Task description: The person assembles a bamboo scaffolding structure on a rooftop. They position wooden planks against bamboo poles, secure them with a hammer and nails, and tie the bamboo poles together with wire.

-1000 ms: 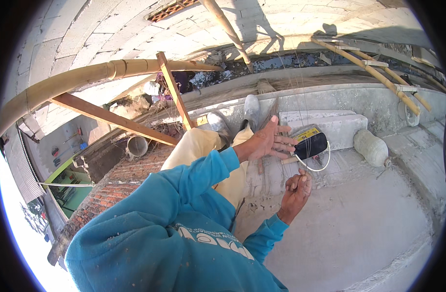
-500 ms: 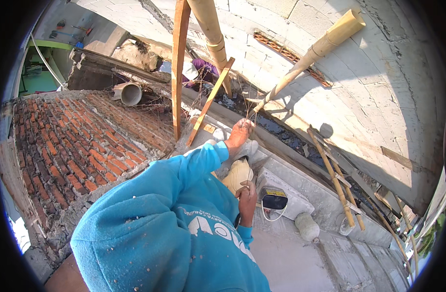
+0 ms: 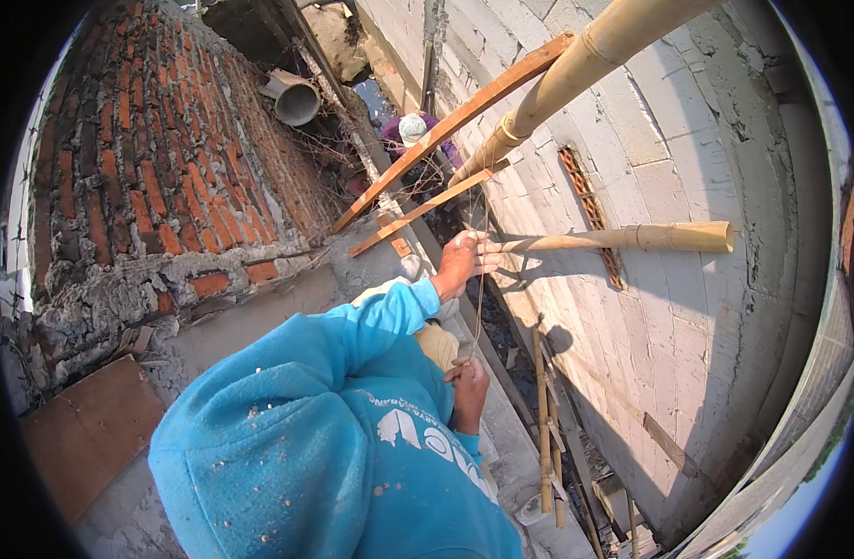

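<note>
string [image 3: 479,321] runs between left hand [image 3: 460,264] and right hand [image 3: 468,386] beside gap [image 3: 514,356].

You've got a thin brown string [image 3: 479,312], slightly bowed, running between your far left hand [image 3: 460,265] and nearer right hand [image 3: 469,387]; it also shows just beyond the left one.

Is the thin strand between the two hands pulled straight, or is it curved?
Curved: the strand visibly bends between the left hand and right hand.
</note>
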The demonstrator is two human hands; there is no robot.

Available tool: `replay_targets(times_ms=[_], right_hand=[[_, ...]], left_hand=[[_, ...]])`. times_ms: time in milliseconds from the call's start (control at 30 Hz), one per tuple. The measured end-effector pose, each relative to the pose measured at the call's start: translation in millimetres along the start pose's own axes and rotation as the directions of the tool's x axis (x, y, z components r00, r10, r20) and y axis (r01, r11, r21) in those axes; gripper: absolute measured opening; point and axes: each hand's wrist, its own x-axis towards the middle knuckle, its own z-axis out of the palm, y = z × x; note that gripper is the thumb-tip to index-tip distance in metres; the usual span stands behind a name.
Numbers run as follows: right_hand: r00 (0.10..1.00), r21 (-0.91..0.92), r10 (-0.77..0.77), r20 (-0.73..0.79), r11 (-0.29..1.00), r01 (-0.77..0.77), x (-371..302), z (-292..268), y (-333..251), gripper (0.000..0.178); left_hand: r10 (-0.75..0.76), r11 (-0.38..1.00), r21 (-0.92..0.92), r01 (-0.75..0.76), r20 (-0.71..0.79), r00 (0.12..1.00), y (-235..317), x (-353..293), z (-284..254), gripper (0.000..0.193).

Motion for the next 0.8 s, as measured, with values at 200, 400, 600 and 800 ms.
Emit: replay_targets(times_ms=[200, 400, 600, 800], right_hand=[[0.992, -0.091, 0.049, 0.117, 0.995, -0.039, -1, -32, -12, 0.029], [0.983, -0.216, 0.052, 0.178, 0.976, -0.013, -3, -47, -30, 0.029], [0.946, -0.176, -0.126, 0.297, 0.967, 0.184, -3, -51, -41, 0.030], [0.935, -0.274, -0.097, 0.342, 0.941, 0.198, 15, -66, -26, 0.035]], left_hand=[[0.143, 0.983, -0.103, -0.155, -0.112, 0.983, -11, -10, -3, 0.033], [0.337, 0.936, 0.005, -0.352, -0.305, 0.891, 6, 0, -11, 0.030], [0.488, 0.844, 0.048, -0.535, -0.483, 0.727, 48, 9, -21, 0.028], [0.475, 0.823, -0.063, -0.565, -0.470, 0.744, 69, 3, -17, 0.026]])
